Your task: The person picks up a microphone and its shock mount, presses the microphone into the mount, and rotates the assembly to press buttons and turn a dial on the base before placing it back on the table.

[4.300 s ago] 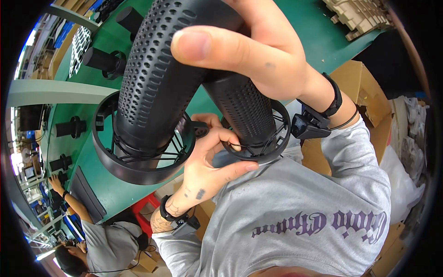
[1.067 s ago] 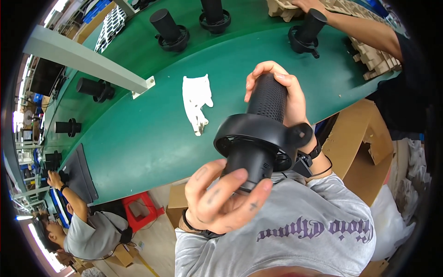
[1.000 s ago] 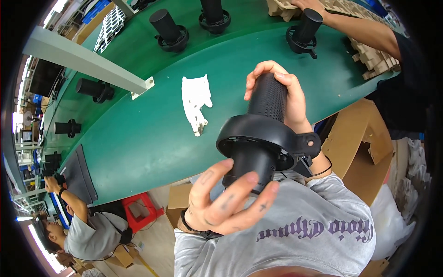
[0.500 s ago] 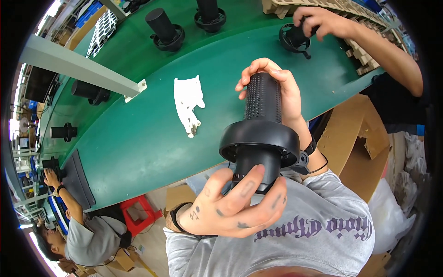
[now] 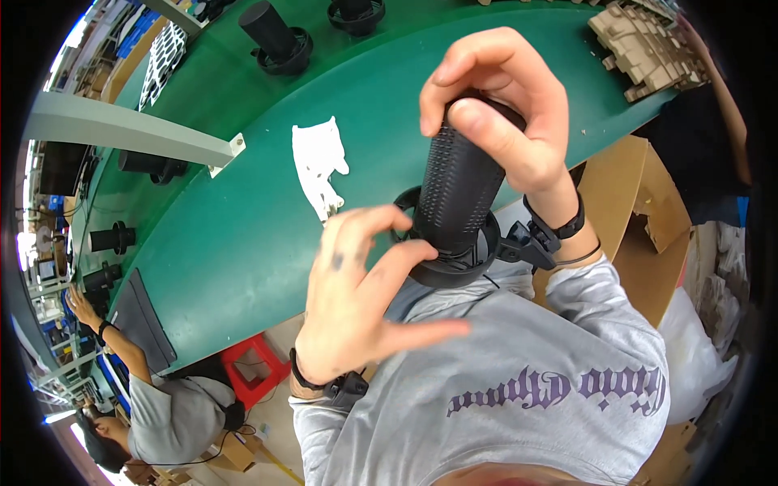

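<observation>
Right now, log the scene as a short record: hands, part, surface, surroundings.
right hand: gripping the top of black perforated cylinder
left hand: fingers spread, fingertips by its lower end, contact unclear
ring: around cylinder's lower end
pose: tilted
green surface: white glove, similar black units
left: red stool, co-worker
right: cardboard box

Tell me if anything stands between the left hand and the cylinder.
Nothing visible blocks the left hand. The ring circles the lower end of the cylinder, and the nearest fingers lap across its left side in view; whether they touch is unclear. The right hand grips the upper end.
</observation>
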The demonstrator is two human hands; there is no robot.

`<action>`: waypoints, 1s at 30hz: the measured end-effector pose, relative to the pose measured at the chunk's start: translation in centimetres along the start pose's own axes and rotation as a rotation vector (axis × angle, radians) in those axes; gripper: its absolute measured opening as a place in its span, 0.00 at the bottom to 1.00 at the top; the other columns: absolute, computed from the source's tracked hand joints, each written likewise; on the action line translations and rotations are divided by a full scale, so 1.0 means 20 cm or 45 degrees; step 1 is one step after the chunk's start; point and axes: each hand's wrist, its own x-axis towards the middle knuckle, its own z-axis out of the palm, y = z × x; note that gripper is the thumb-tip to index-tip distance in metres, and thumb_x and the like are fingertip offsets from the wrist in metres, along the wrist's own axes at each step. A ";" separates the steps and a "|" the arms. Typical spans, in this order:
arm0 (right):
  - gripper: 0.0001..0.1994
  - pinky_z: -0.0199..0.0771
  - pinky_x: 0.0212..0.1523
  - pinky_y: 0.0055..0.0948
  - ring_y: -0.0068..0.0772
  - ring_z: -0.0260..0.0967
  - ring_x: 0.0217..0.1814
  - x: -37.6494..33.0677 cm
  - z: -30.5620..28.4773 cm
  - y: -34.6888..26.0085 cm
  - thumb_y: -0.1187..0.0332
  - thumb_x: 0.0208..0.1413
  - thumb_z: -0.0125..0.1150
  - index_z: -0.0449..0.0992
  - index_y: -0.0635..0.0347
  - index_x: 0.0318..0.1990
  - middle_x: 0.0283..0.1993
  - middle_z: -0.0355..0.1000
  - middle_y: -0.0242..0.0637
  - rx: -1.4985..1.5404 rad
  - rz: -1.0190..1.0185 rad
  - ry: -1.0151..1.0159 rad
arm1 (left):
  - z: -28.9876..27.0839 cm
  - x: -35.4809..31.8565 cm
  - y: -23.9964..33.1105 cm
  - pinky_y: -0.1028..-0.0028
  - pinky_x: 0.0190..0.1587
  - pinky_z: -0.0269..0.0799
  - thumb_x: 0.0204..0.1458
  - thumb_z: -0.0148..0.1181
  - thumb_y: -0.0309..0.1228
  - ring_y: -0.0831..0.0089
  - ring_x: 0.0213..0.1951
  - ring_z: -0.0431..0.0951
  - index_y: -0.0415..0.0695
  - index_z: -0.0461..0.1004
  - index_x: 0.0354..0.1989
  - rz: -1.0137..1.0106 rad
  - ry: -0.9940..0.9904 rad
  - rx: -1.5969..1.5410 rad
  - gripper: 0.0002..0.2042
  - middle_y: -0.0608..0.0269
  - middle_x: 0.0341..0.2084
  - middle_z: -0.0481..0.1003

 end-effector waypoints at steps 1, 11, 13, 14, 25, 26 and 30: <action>0.12 0.71 0.35 0.26 0.30 0.71 0.33 0.02 0.01 -0.02 0.75 0.54 0.55 0.64 0.70 0.44 0.32 0.69 0.44 -0.030 -0.066 -0.040 | 0.03 0.00 -0.02 0.65 0.43 0.67 0.30 0.75 0.43 0.59 0.43 0.68 0.45 0.75 0.33 0.004 -0.042 0.047 0.23 0.60 0.41 0.67; 0.13 0.70 0.32 0.22 0.26 0.72 0.30 0.06 0.04 -0.09 0.82 0.49 0.57 0.67 0.72 0.43 0.32 0.71 0.41 -0.202 -0.194 -0.155 | 0.06 0.01 -0.04 0.62 0.44 0.63 0.29 0.76 0.42 0.57 0.43 0.65 0.42 0.71 0.30 0.014 -0.086 0.216 0.24 0.58 0.39 0.66; 0.13 0.70 0.31 0.21 0.26 0.72 0.30 0.05 0.04 -0.07 0.82 0.48 0.57 0.67 0.71 0.43 0.32 0.71 0.40 -0.228 -0.212 -0.120 | 0.06 0.01 -0.05 0.62 0.45 0.62 0.30 0.76 0.41 0.58 0.42 0.63 0.42 0.71 0.30 -0.079 -0.153 0.038 0.23 0.58 0.38 0.64; 0.13 0.70 0.31 0.21 0.26 0.72 0.29 0.05 0.04 -0.06 0.82 0.48 0.57 0.68 0.71 0.42 0.32 0.71 0.40 -0.254 -0.232 -0.089 | 0.06 0.00 -0.06 0.62 0.45 0.62 0.30 0.76 0.41 0.58 0.42 0.63 0.42 0.71 0.30 -0.080 -0.155 0.038 0.23 0.58 0.38 0.64; 0.08 0.70 0.31 0.23 0.27 0.71 0.29 0.03 0.01 -0.03 0.83 0.51 0.51 0.68 0.70 0.40 0.31 0.70 0.40 -0.220 -0.163 -0.191 | 0.17 -0.10 -0.10 0.70 0.49 0.63 0.27 0.79 0.31 0.67 0.48 0.61 0.44 0.72 0.27 -0.295 0.004 -0.618 0.20 0.61 0.42 0.58; 0.08 0.70 0.32 0.23 0.27 0.70 0.30 0.03 0.01 -0.03 0.82 0.52 0.50 0.68 0.70 0.40 0.31 0.70 0.40 -0.169 -0.108 -0.156 | 0.17 -0.10 -0.10 0.70 0.49 0.63 0.27 0.79 0.31 0.67 0.48 0.61 0.44 0.72 0.27 -0.290 0.003 -0.620 0.20 0.61 0.42 0.58; 0.07 0.70 0.34 0.28 0.31 0.69 0.31 0.00 0.00 -0.02 0.82 0.54 0.47 0.64 0.68 0.41 0.30 0.70 0.43 -0.069 -0.136 -0.092 | 0.18 -0.10 -0.12 0.67 0.51 0.63 0.29 0.79 0.33 0.66 0.49 0.61 0.44 0.72 0.31 -0.238 0.033 -0.616 0.21 0.60 0.43 0.58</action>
